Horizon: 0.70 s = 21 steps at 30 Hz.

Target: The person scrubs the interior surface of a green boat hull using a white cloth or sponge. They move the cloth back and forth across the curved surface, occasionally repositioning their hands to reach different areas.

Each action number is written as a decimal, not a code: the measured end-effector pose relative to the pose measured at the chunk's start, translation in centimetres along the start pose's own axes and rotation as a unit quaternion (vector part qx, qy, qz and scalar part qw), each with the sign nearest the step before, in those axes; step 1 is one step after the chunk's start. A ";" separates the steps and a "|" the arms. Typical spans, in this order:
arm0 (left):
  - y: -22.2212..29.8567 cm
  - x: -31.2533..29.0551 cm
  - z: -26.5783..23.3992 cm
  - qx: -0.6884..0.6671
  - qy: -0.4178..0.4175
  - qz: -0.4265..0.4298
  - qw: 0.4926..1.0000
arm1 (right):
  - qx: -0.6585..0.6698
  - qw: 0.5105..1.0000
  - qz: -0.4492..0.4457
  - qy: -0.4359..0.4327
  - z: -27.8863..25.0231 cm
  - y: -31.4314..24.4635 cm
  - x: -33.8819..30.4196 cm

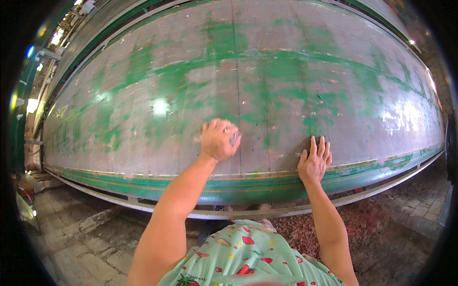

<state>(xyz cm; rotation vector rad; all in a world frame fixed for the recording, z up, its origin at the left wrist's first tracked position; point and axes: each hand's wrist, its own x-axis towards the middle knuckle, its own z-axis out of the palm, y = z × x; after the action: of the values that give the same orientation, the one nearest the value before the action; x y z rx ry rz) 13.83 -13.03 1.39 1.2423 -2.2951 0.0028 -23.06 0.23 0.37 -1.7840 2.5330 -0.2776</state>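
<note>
A long table surface, grey with worn green patches, stretches in front of me. My left hand is closed over a small greyish wad and presses it to the surface left of centre. Only bits of that wad show past the fingers and they are blurred, so I cannot tell its material. Farther right, my right hand lies flat near the close edge with its fingers stretched out. Nothing is held in it.
A pale metal rail runs along the table's near side, below a green edge band. Paving stones and reddish-brown debris cover the floor. Another long surface stands beyond, at the far left.
</note>
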 end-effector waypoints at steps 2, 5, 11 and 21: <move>-3.2 5.7 2.7 0.012 0.004 0.009 1.000 | -0.002 1.000 -0.013 0.004 -0.1 0.0 0.0; -8.1 14.6 6.6 0.025 -0.002 0.021 0.999 | -0.008 1.000 -0.015 0.002 -0.2 0.0 0.1; -16.6 27.2 11.0 0.066 -0.010 0.050 0.996 | -0.008 1.000 -0.006 0.003 -0.7 -0.2 0.3; -5.0 19.1 8.9 0.195 0.003 -0.164 0.967 | 0.027 0.998 -0.005 0.048 -0.7 -0.3 0.2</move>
<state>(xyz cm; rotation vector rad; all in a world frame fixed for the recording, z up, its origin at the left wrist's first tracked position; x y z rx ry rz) 5.41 -32.96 1.02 1.8068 -2.1180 0.3554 -22.93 0.06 1.14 -1.8061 2.5531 -0.4378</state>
